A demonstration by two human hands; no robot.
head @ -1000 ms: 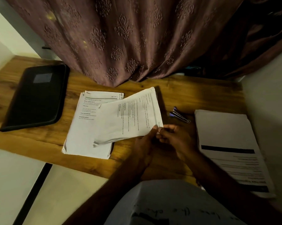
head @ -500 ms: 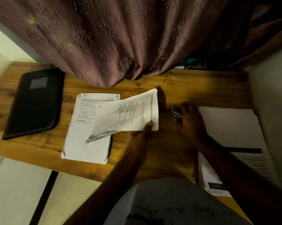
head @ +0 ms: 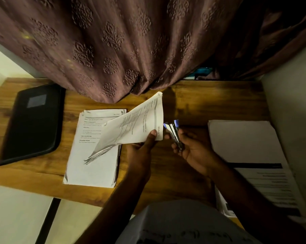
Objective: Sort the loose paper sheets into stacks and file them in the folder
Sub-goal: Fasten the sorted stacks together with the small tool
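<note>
Head view: left hand (head: 139, 148) on sheets (head: 136, 127), right hand (head: 192, 148) around stapler (head: 175, 134)

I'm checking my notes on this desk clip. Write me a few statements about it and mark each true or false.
1. The left hand holds a bundle of sheets by its corner. True.
2. The right hand is empty. False: it grips a stapler.
3. The black folder lies open. False: it is closed, at the desk's left.
4. A paper stack lies flat under the held bundle. True.
</note>
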